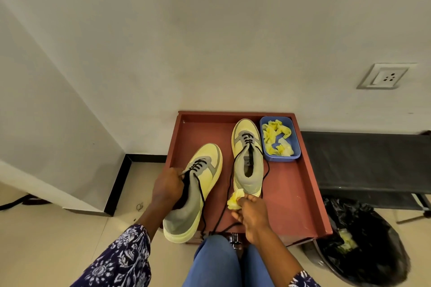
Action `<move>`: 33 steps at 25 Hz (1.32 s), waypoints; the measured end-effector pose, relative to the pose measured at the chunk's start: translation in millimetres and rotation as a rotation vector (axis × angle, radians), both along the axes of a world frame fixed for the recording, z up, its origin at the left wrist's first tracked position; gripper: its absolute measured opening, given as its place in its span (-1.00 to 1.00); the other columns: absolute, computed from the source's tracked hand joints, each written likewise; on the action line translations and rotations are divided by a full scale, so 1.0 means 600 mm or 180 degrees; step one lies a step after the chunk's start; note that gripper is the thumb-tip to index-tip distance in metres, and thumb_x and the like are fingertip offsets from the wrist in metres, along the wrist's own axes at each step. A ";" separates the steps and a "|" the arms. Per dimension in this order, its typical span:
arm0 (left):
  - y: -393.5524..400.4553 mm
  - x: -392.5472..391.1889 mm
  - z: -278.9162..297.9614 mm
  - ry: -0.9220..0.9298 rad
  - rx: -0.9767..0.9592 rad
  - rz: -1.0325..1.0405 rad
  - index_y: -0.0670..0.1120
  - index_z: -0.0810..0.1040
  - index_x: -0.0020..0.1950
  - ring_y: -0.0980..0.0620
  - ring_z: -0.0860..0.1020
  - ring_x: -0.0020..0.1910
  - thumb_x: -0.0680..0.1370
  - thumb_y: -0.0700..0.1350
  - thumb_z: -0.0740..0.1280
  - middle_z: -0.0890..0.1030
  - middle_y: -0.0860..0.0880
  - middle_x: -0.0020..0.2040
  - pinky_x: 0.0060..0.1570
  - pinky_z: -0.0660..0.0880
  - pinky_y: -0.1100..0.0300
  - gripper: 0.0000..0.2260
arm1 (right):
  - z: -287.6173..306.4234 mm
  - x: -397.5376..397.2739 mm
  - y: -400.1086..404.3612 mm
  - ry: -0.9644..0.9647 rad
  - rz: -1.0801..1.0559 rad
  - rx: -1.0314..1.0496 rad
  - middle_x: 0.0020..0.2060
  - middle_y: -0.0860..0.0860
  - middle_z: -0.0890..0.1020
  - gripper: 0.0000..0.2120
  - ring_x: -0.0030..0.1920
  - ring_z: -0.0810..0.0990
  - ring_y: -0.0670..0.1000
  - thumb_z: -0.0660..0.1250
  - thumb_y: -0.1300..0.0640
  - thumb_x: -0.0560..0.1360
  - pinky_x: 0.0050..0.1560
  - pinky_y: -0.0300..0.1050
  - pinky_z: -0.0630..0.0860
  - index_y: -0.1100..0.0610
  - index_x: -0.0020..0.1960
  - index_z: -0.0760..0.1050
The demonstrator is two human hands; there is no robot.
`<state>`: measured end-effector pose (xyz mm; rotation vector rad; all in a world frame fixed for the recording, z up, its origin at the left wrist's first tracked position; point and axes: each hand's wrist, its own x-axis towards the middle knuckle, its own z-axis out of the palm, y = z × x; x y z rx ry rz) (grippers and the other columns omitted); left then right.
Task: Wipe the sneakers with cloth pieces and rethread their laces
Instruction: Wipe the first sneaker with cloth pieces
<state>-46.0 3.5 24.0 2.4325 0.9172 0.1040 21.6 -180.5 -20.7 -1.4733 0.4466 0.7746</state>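
left hand (168, 186) closed on the collar of the near sneaker (194, 190), toe angled away over the red tray's (300, 193) left edge; right hand (253, 213) pinching a crumpled yellow cloth (236, 199) at the heel of the far sneaker (248, 158), toe pointing away.

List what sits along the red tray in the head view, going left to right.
Left hand → lifted sneaker → right hand holding a yellow cloth → blue tub of cloths → black bin bag.
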 end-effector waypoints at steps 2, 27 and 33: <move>0.017 0.004 0.029 0.0004 0.0119 -0.0201 -0.16 0.62 0.07 -0.15 0.59 -0.17 0.56 -0.26 0.16 0.67 -0.19 -0.10 -0.21 0.41 0.19 -0.75 | 0.004 0.001 -0.004 0.0037 -0.0077 0.0064 -0.18 0.11 0.59 -0.81 -0.20 0.56 0.02 0.19 0.37 0.50 -0.28 -0.17 0.52 0.16 -0.13 0.52; 0.106 0.097 0.099 0.0647 0.2578 -0.4045 -0.06 0.65 -0.01 0.04 0.62 -0.12 0.09 -0.10 0.64 0.63 -0.01 -0.07 -0.29 0.58 0.24 -0.51 | -0.025 -0.054 -0.018 0.0153 0.0202 -0.0310 -0.35 0.14 0.58 -0.77 -0.39 0.44 0.03 0.17 0.37 0.45 -0.50 -0.20 0.38 0.20 -0.28 0.53; 0.093 0.137 0.053 0.0556 0.2503 -0.4177 -0.06 0.67 -0.08 0.06 0.62 -0.19 0.06 -0.11 0.65 0.63 0.01 -0.14 -0.43 0.56 0.27 -0.54 | -0.054 -0.067 0.008 0.0085 0.0601 -0.0524 -0.19 0.13 0.67 -0.79 -0.19 0.63 0.08 0.24 0.29 0.45 -0.29 -0.17 0.54 0.11 -0.25 0.59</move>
